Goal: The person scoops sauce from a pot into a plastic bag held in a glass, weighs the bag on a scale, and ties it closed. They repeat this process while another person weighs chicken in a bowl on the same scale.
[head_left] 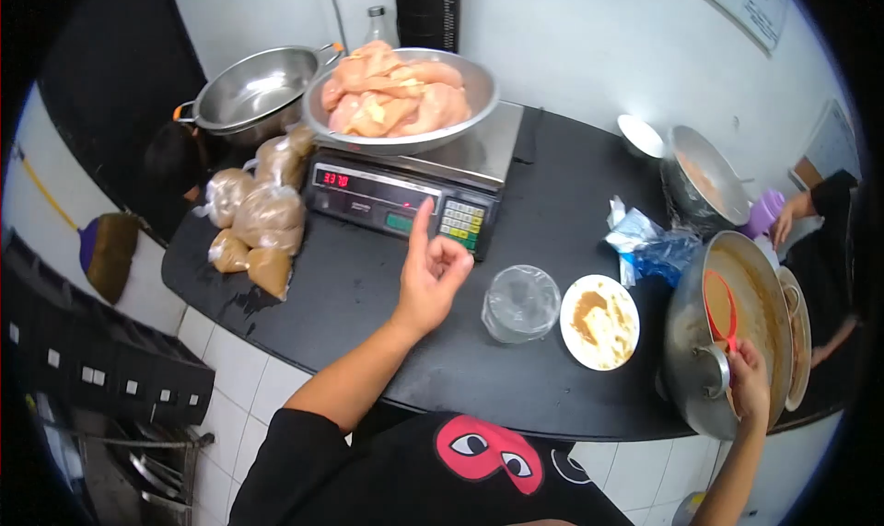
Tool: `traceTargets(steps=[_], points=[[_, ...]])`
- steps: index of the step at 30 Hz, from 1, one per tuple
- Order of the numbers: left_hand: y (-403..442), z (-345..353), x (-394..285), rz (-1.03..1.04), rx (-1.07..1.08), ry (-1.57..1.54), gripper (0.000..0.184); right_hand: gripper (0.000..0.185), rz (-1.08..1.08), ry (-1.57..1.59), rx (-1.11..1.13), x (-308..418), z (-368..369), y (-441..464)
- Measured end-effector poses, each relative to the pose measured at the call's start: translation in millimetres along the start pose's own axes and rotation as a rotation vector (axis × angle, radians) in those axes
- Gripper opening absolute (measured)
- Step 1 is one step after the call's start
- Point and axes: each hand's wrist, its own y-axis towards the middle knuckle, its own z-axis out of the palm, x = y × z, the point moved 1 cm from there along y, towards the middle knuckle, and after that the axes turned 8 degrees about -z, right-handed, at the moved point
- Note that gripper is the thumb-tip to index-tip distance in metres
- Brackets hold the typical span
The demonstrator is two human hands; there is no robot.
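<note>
My left hand hovers over the black table in front of a digital scale, index finger stretched out, the others curled, nothing in it. On the scale a metal bowl holds raw chicken pieces; the red display is lit. My right hand grips the handle of a red ladle at the rim of a large metal pot of brown sauce. Between my hands stand a container lined with clear plastic and a white plate smeared with brown and pale sauce.
Tied bags of brown sauce lie left of the scale, below an empty metal pot. At the right are blue plastic, a white bowl, a metal bowl, a purple cup and another person's hand.
</note>
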Motion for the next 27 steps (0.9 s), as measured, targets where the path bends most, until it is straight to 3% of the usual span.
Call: traceTargets(steps=[2,4,9,12,15,27], points=[[12,-15,-21,-0.144,-0.034,-0.07,0.081,0.014,0.001,-0.035,0.027,2,4,3],[25,-24,-39,-0.109,-0.09,-0.008,0.078,0.013,0.023,-0.154,-0.025,14,3,-6],[37,-20,-45,0.104,-0.264,0.075,0.075,0.016,0.005,-0.186,0.012,14,3,-10],[39,-17,-18,0.292,-0.33,0.157,0.072,0.015,0.012,-0.039,0.022,4,0,-6],[30,-26,2,0.305,-0.233,0.264,0.074,0.012,0.007,-0.038,0.064,9,0,-7],[24,-27,12,0.265,-0.219,0.309,0.07,0.012,0.002,-0.007,0.056,12,2,-9]])
